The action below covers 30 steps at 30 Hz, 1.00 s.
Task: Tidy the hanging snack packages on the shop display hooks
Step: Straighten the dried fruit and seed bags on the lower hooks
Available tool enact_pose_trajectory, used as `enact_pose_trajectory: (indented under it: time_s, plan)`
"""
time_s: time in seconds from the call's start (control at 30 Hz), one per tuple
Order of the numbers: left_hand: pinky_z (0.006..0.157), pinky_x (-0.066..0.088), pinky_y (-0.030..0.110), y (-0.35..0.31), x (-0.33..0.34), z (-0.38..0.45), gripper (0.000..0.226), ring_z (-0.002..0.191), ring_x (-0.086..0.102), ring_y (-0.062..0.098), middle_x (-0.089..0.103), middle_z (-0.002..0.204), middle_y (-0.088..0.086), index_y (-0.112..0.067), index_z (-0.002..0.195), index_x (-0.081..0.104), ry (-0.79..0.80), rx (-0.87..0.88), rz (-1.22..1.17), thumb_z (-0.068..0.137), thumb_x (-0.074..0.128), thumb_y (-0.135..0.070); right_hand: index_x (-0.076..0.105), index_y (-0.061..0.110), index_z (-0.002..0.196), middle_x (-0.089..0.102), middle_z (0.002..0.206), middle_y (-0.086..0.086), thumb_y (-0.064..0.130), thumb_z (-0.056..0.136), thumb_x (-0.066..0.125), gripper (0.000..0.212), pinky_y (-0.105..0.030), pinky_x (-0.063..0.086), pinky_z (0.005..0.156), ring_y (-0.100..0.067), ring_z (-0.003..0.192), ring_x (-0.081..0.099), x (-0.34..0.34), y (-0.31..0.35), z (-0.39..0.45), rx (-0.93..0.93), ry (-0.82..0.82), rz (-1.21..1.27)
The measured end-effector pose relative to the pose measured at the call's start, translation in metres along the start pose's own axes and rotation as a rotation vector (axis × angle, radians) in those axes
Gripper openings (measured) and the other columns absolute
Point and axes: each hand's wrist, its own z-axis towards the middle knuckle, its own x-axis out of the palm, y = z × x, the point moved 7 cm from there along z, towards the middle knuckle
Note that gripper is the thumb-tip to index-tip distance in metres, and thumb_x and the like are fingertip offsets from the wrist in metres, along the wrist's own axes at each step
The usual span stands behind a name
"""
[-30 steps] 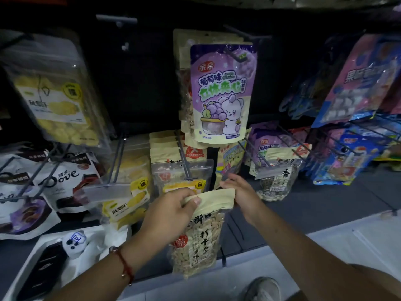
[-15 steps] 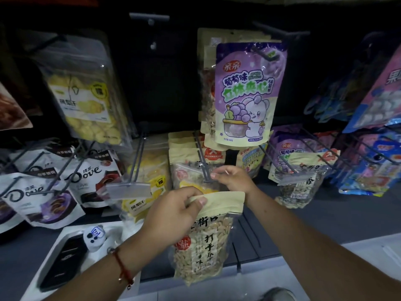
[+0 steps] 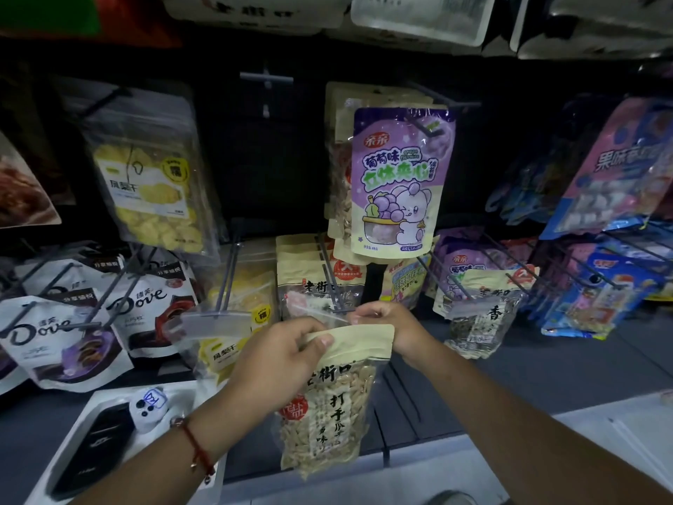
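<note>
Reading from nine o'clock, the white-and-brown chocolate pouches (image 3: 63, 333) carry the script brand "Dove", and above them at ten o'clock a clear pouch of yellow dried pineapple slices (image 3: 153, 184) shows a white label with "凤梨干". At seven o'clock a white tray (image 3: 91, 406) holds a black phone (image 3: 93, 455) and a small white panda-faced gadget (image 3: 147, 408). The left hand (image 3: 271, 362), a red cord bracelet (image 3: 196, 446) on its wrist, pinches the left top corner of the beige-topped clear pouch of pale melon seeds (image 3: 327, 406), printed in black brush characters including "打手瓜子" over a red seal; this pouch hangs off any hook at six o'clock, just in front of the hooked row of matching beige pouches (image 3: 320, 282). The right hand (image 3: 391, 322) is curled at the pouch's top right corner, fingertips pinching by the clear price-tag holder at the tip of the dark metal display hook (image 3: 333, 282). At twelve o'clock hangs the purple grape-flavour candy pouch (image 3: 398, 184), marked "亲亲" and "葡萄味" with a cartoon rabbit. At three o'clock sit blue and pink candy bags (image 3: 615, 169). Compared with half a second ago, the held pouch sits slightly higher, nearer the hook tip, and the right hand has closed in beside its top edge.
</note>
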Motion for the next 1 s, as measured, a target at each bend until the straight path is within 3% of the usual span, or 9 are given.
enact_pose_trajectory:
  time_s: [0.17,0.27,0.4,0.57,0.67,0.8,0.93,1.0]
  plan:
    - [0.066,0.056,0.046,-0.001,-0.001,-0.004,0.005,0.07,0.068,0.014,0.072,0.076,-0.009,-0.049,0.092,0.064,0.009,-0.009,0.0,0.094,0.061,-0.046,0.075,0.003,0.103,0.075,0.091,-0.001,0.01,0.087,0.074,0.018,-0.017,0.053,0.064,-0.007,0.075,0.068,-0.001,0.001,-0.012,-0.008,-0.002,-0.008]
    - [0.067,0.056,0.044,-0.001,0.001,-0.007,0.011,0.07,0.067,0.011,0.071,0.076,-0.012,-0.045,0.083,0.067,0.023,-0.014,0.014,0.094,0.063,-0.044,0.076,0.006,0.097,0.075,0.09,0.002,0.011,0.087,0.073,0.011,-0.015,0.051,0.062,-0.002,0.072,0.068,-0.001,0.004,-0.022,-0.013,0.011,-0.006]
    - [0.072,0.055,0.042,0.003,0.001,-0.007,0.013,0.074,0.067,0.008,0.072,0.077,-0.013,-0.036,0.083,0.07,0.034,-0.042,-0.018,0.094,0.064,-0.037,0.078,0.011,0.099,0.076,0.092,0.004,0.007,0.09,0.069,0.013,-0.014,0.051,0.065,0.0,0.078,0.068,-0.001,0.0,-0.036,-0.014,0.052,-0.176]
    - [0.077,0.055,0.042,0.017,0.006,-0.009,0.013,0.078,0.068,0.011,0.072,0.08,-0.01,-0.032,0.084,0.071,0.069,-0.102,-0.079,0.095,0.065,-0.037,0.077,0.022,0.092,0.076,0.084,0.015,0.004,0.092,0.065,0.022,-0.008,0.049,0.064,0.005,0.079,0.069,-0.006,-0.019,-0.051,0.092,0.097,-0.203]
    - [0.079,0.055,0.037,0.023,0.008,-0.009,0.013,0.079,0.067,0.009,0.073,0.081,-0.012,-0.032,0.084,0.071,0.075,-0.129,-0.085,0.095,0.065,-0.036,0.076,0.017,0.089,0.076,0.085,0.006,0.002,0.091,0.066,0.018,-0.012,0.051,0.065,-0.004,0.077,0.069,-0.02,-0.028,-0.058,0.14,0.07,-0.195]
    - [0.069,0.053,0.037,0.033,0.006,-0.005,0.015,0.071,0.068,0.02,0.073,0.078,-0.004,-0.029,0.081,0.073,0.044,-0.191,-0.18,0.094,0.067,-0.032,0.077,0.016,0.09,0.078,0.086,0.003,0.009,0.09,0.07,0.01,-0.016,0.051,0.068,-0.008,0.081,0.071,-0.036,-0.028,-0.063,0.154,0.002,-0.151]
    - [0.063,0.046,0.028,0.035,0.003,0.002,0.015,0.059,0.06,0.008,0.072,0.072,-0.006,-0.024,0.081,0.074,0.016,-0.236,-0.281,0.094,0.068,-0.029,0.078,0.015,0.094,0.078,0.094,-0.001,0.014,0.089,0.072,0.008,-0.024,0.054,0.08,-0.015,0.091,0.072,-0.041,-0.024,-0.064,0.148,-0.034,-0.091]
    - [0.061,0.044,0.025,0.037,0.004,0.006,0.014,0.061,0.059,0.012,0.072,0.075,-0.003,-0.024,0.083,0.074,0.008,-0.267,-0.307,0.094,0.068,-0.03,0.077,0.014,0.096,0.078,0.094,-0.001,0.016,0.089,0.073,0.008,-0.027,0.054,0.085,-0.016,0.094,0.072,-0.042,-0.024,-0.065,0.154,-0.047,-0.061]
